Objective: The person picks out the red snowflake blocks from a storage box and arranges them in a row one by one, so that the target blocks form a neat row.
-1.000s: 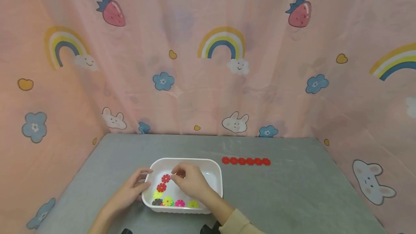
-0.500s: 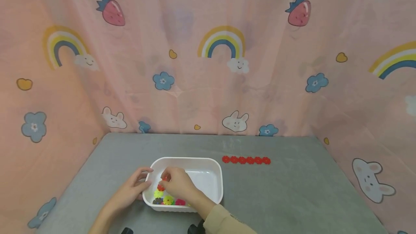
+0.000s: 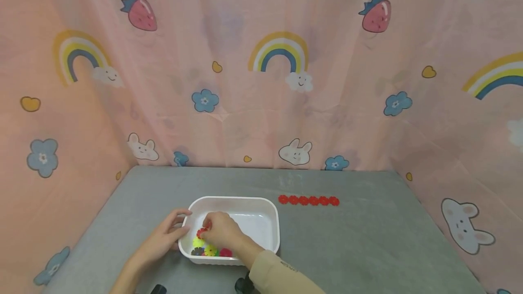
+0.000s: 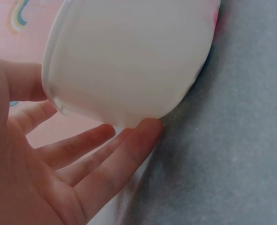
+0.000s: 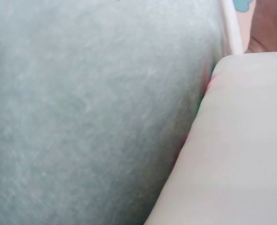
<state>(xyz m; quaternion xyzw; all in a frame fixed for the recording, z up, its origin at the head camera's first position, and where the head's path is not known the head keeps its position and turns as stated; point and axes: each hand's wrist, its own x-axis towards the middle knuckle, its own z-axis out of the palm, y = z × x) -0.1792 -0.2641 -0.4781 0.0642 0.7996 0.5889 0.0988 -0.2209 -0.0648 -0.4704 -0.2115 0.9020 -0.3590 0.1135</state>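
In the head view, my left hand (image 3: 165, 235) grips the left end of a white plastic tray (image 3: 267, 257). The left wrist view has the thumb over the tray's rim and the fingertips (image 4: 150, 129) against its outer wall. Inside the tray's left half, my right hand (image 3: 224, 232) pinches a red flower-shaped plastic disc (image 3: 208, 224), mostly covered by the fingers. Another red disc (image 3: 200, 233) lies just beside the fingertips. Near it are yellow (image 3: 198, 242), dark (image 3: 198, 252) and pink discs (image 3: 225, 252). The right wrist view shows only the tray's outside and part of a hand.
A straight row of several red discs (image 3: 308, 200) lies on the grey table (image 3: 359, 239) behind and right of the tray. A pink patterned curtain (image 3: 261, 117) surrounds the table's back and sides. Dark objects (image 3: 244, 283) show near the front edge.
My right hand has moved left and slightly down inside the tray, onto the red discs, and now covers part of them. The left hand and the row of red discs have stayed put.
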